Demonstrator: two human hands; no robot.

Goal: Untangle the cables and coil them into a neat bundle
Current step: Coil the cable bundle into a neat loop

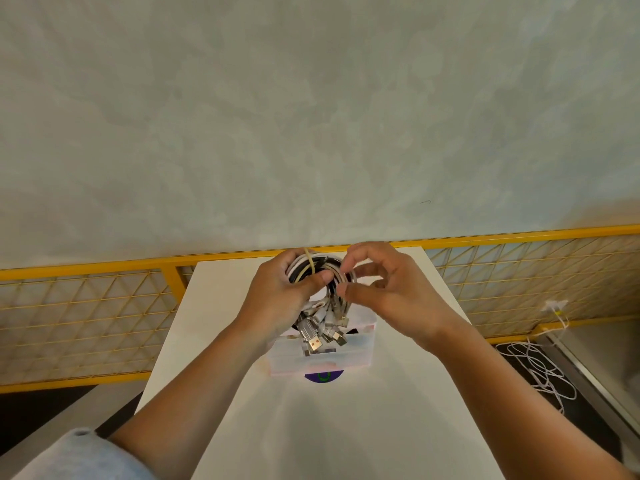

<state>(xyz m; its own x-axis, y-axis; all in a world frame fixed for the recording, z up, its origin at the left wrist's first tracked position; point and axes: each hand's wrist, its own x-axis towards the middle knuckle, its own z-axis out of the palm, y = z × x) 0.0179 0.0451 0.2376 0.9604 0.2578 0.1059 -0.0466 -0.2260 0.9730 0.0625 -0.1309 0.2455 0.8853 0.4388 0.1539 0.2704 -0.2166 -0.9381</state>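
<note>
Grip of left hand [277,299] around cable coil [298,265], pinch of right hand [391,289] alongside.

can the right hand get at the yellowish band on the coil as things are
Probably yes. The band lies exposed across the top of the cable coil, beside the left hand gripping it, and the right hand pinches the coil's right edge close by. Only the left fingers crowd it.

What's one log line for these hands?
left hand: grips coiled white and black cable bundle | right hand: pinches bundle's rim | metal USB plugs: hang over clear plastic box
</note>
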